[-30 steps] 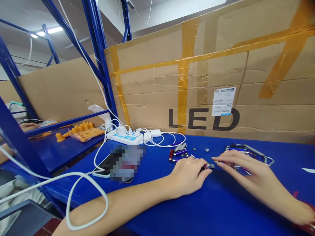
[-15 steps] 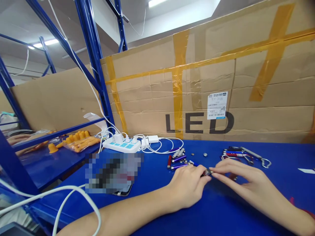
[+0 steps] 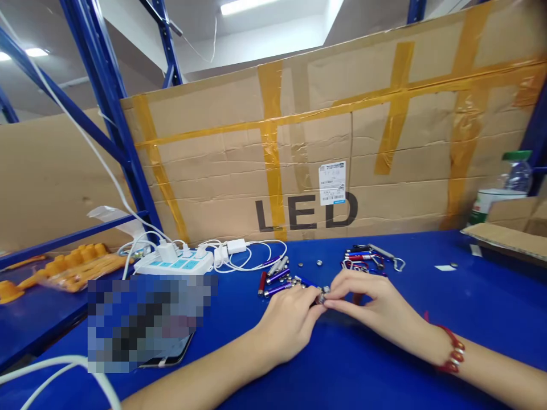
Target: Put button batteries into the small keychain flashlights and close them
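Close together over the blue table, both hands work at one small spot. My left hand (image 3: pixel 293 319) is closed around a small metal tube (image 3: pixel 320 298), of which only the silver end shows. Thumb and fingers of my right hand (image 3: pixel 371 296) pinch at that end; a small silver part (image 3: pixel 327 289) shows at the fingertips, too small to make out fully. Just behind my left hand lie purple tubes (image 3: pixel 278 277), a red tube (image 3: pixel 262 283) and silver tubes (image 3: pixel 280 265) among small metal bits. Beyond my right hand sits a bunch of coloured tubes with metal clips (image 3: pixel 363 257).
A white power strip (image 3: pixel 173 264) with chargers and cables stands at the back left. A blurred-out item (image 3: pixel 147 324) lies in front of it. Cardboard (image 3: pixel 205 171) walls the back. An open carton (image 3: pixel 508 242) and a bottle (image 3: pixel 518 173) are at right.
The view has turned to the right, bringing the carton, bottle and a red bracelet on my right wrist into sight. Both hands keep their hold at the tube's end.
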Demonstrator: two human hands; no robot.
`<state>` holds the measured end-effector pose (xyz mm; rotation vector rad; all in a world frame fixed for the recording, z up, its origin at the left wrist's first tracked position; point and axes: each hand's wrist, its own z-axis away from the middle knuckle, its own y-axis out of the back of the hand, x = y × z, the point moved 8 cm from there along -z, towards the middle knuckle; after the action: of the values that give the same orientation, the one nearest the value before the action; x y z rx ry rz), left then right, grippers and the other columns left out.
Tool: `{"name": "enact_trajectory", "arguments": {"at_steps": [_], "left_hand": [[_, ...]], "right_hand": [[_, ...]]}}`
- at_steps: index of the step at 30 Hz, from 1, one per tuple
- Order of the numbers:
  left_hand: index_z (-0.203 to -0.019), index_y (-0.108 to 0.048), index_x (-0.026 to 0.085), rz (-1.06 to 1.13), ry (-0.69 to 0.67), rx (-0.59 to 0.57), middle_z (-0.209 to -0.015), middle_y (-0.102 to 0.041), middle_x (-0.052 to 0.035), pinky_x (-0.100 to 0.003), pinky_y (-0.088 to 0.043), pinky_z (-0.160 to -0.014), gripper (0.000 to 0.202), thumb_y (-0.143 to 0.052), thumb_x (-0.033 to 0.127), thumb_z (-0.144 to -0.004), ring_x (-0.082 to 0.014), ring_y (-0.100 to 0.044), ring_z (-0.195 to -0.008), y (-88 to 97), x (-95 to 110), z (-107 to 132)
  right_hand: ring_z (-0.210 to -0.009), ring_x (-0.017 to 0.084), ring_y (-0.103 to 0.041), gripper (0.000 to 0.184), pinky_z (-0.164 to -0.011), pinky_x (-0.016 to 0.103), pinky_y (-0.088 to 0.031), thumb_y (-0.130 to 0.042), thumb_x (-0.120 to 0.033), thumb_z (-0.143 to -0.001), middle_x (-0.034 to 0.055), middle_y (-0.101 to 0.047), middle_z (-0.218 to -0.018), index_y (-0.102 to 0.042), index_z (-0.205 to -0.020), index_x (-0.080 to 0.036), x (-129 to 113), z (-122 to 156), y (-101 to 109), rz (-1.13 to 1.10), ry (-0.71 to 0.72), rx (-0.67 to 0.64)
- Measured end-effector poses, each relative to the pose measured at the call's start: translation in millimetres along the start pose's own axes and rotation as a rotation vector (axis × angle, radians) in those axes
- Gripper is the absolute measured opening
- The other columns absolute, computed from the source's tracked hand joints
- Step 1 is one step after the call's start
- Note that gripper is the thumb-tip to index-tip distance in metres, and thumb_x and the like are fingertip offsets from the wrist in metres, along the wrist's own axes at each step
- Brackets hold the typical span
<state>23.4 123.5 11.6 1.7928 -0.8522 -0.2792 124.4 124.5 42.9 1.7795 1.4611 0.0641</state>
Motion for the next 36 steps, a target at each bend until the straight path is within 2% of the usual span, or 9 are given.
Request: {"name": "enact_trajectory", "arguments": {"at_steps": [7,11,14,16,21,24,27,31,36], "left_hand": [[-0.090,-0.052,0.018,0.026,0.011,-0.028,-0.086,-0.059,-0.0016,-0.028,-0.042,-0.073,0.019,-0.036,0.028,-0.090,-0.0161,-0.055,-0.082,-1.9,-0.5,-2.6],[-0.089,-0.051,0.019,-0.004,0.074,-0.044,-0.086,-0.058,-0.0017,-0.029,-0.042,-0.072,0.017,-0.037,0.028,-0.090,-0.0167,-0.055,-0.081,-5.1,-6.2,-3.2],[-0.089,-0.049,0.019,-0.037,0.147,-0.028,-0.088,-0.059,-0.0025,-0.029,-0.042,-0.071,0.017,-0.035,0.028,-0.090,-0.0176,-0.056,-0.082,-4.2,-11.8,-4.0],[-0.090,-0.048,0.020,-0.043,0.201,-0.019,-0.089,-0.059,-0.0025,-0.029,-0.042,-0.071,0.017,-0.034,0.030,-0.090,-0.0178,-0.057,-0.082,-2.1,-14.7,-3.8],[-0.089,-0.047,0.020,-0.059,0.235,-0.039,-0.088,-0.060,-0.0023,-0.029,-0.042,-0.071,0.019,-0.032,0.032,-0.090,-0.0183,-0.057,-0.083,0.3,-14.1,-2.7],[-0.090,-0.047,0.020,-0.059,0.222,-0.029,-0.088,-0.060,-0.0024,-0.029,-0.042,-0.071,0.019,-0.032,0.032,-0.090,-0.0184,-0.057,-0.083,0.1,-13.7,-2.8],[-0.090,-0.048,0.020,-0.051,0.215,-0.026,-0.087,-0.060,-0.0021,-0.030,-0.042,-0.071,0.020,-0.031,0.031,-0.090,-0.0181,-0.057,-0.082,-1.0,-13.7,-3.1],[-0.088,-0.048,0.020,-0.045,0.225,-0.030,-0.087,-0.060,-0.0021,-0.029,-0.041,-0.070,0.021,-0.031,0.032,-0.090,-0.0176,-0.056,-0.081,-0.1,-13.3,-3.2],[-0.090,-0.047,0.020,0.006,0.211,-0.041,-0.090,-0.059,-0.0024,-0.029,-0.041,-0.072,0.020,-0.030,0.032,-0.091,-0.0168,-0.055,-0.083,1.3,-11.8,-3.7]], "right_hand": [[-0.081,0.010,-0.056,0.020,-0.074,0.022,-0.045,-0.050,-0.031,-0.087,0.0038,-0.059,-0.090,-0.065,-0.087,-0.019,4.7,4.6,-10.6,0.072,0.019,-0.144],[-0.075,0.009,-0.056,0.018,-0.068,0.020,-0.045,-0.049,-0.033,-0.087,0.0022,-0.059,-0.091,-0.062,-0.088,-0.019,7.8,4.0,-10.1,0.145,-0.019,-0.162],[-0.072,0.010,-0.056,0.023,-0.063,0.021,-0.044,-0.052,-0.036,-0.084,0.0013,-0.059,-0.091,-0.059,-0.100,-0.022,10.5,1.8,-4.7,0.294,-0.026,-0.198],[-0.080,0.013,-0.058,0.027,-0.066,0.024,-0.045,-0.053,-0.039,-0.082,0.0025,-0.060,-0.094,-0.058,-0.103,-0.022,15.2,0.1,2.6,0.444,-0.042,-0.198],[-0.093,0.023,-0.057,0.025,-0.070,0.033,-0.049,-0.057,-0.034,-0.077,0.0069,-0.060,-0.098,-0.064,-0.096,-0.020,46.1,3.4,14.5,0.725,-0.281,-0.220],[-0.093,0.023,-0.057,0.024,-0.076,0.035,-0.048,-0.054,-0.030,-0.079,0.0083,-0.059,-0.100,-0.065,-0.097,-0.018,53.6,5.9,9.7,0.728,-0.308,-0.232],[-0.095,0.021,-0.056,0.028,-0.084,0.036,-0.045,-0.052,-0.027,-0.081,0.0088,-0.058,-0.104,-0.062,-0.106,-0.018,50.2,5.6,1.7,0.678,-0.225,-0.243],[-0.099,0.020,-0.054,0.031,-0.087,0.037,-0.043,-0.046,-0.032,-0.087,0.0072,-0.057,-0.109,-0.058,-0.114,-0.022,42.4,5.8,-8.0,0.597,-0.115,-0.290],[-0.102,0.025,-0.053,0.037,-0.088,0.043,-0.042,-0.045,-0.038,-0.087,0.0105,-0.056,-0.111,-0.058,-0.115,-0.018,47.4,7.7,-6.9,0.671,-0.164,-0.282]]}}
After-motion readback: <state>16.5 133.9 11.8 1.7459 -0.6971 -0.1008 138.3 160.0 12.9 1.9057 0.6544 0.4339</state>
